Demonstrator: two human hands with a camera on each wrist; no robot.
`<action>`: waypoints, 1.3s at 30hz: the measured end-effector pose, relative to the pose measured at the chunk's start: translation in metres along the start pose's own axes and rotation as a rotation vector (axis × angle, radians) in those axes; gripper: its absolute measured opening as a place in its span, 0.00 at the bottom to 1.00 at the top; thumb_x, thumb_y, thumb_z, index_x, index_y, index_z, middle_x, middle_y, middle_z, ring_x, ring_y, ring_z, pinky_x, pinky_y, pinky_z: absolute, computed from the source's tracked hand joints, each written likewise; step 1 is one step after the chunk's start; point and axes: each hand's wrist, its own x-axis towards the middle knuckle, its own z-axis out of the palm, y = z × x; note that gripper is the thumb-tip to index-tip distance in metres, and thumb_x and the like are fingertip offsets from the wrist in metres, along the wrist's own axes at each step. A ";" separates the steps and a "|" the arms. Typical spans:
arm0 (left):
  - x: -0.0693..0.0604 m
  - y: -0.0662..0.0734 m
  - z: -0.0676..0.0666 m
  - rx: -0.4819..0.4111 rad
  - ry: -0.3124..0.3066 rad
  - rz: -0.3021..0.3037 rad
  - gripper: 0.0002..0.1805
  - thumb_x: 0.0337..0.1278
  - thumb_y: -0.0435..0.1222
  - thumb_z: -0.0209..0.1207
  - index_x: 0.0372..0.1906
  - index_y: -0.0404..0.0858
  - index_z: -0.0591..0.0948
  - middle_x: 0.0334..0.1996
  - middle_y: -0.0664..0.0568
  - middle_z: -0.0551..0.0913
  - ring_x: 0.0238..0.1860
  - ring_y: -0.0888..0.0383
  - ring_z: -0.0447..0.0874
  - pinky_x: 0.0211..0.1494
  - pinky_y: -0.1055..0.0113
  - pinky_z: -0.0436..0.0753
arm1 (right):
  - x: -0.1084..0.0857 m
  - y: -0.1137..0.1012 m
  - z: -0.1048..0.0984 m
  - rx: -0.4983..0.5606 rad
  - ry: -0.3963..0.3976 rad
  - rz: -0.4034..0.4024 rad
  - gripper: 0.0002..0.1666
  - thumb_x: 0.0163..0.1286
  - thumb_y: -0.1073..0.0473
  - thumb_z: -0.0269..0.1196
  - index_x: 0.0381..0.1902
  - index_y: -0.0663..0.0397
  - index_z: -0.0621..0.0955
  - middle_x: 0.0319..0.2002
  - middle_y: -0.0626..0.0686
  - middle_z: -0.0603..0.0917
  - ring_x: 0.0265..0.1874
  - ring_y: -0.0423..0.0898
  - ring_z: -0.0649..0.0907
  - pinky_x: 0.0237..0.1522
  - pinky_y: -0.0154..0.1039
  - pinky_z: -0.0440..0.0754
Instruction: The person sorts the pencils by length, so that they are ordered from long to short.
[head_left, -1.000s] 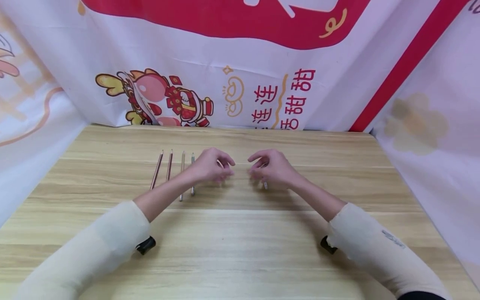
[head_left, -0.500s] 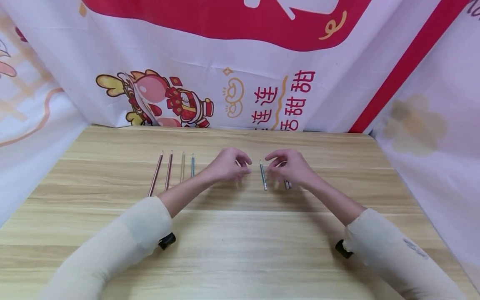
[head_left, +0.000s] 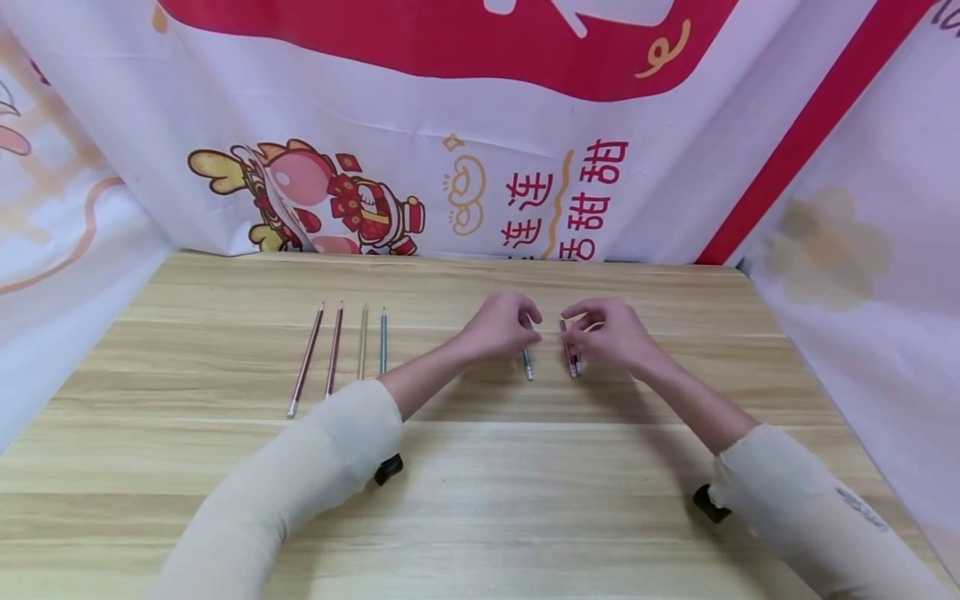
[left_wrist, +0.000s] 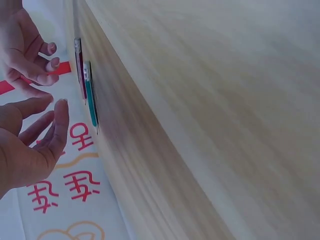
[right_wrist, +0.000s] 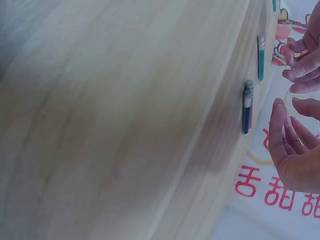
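Note:
My left hand hovers over a short green pencil, fingers loosely bent and holding nothing. In the left wrist view the green pencil lies flat on the wood, apart from the fingertips. My right hand is to the right, above a short red pencil and partly covering it. A dark blue pencil lies close beside the red one in the right wrist view. Nothing shows between the right thumb and fingers, which are relaxed and bent.
On the left of the wooden table lie two long dark red pencils, the outer pencil slightly slanted. A tan pencil and a blue pencil are beside them, partly behind my left arm. A printed cloth hangs behind the table.
Both hands have moved to the right above the table. The left hand now covers part of the green pencil, and the red pencil has come into sight beside the right hand.

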 end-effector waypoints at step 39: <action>0.054 0.014 0.052 0.178 0.061 -0.132 0.18 0.50 0.23 0.69 0.19 0.40 0.72 0.18 0.54 0.73 0.19 0.58 0.70 0.17 0.70 0.69 | 0.005 0.025 -0.016 0.006 0.022 0.081 0.21 0.70 0.70 0.65 0.59 0.73 0.80 0.40 0.68 0.86 0.29 0.51 0.87 0.26 0.41 0.91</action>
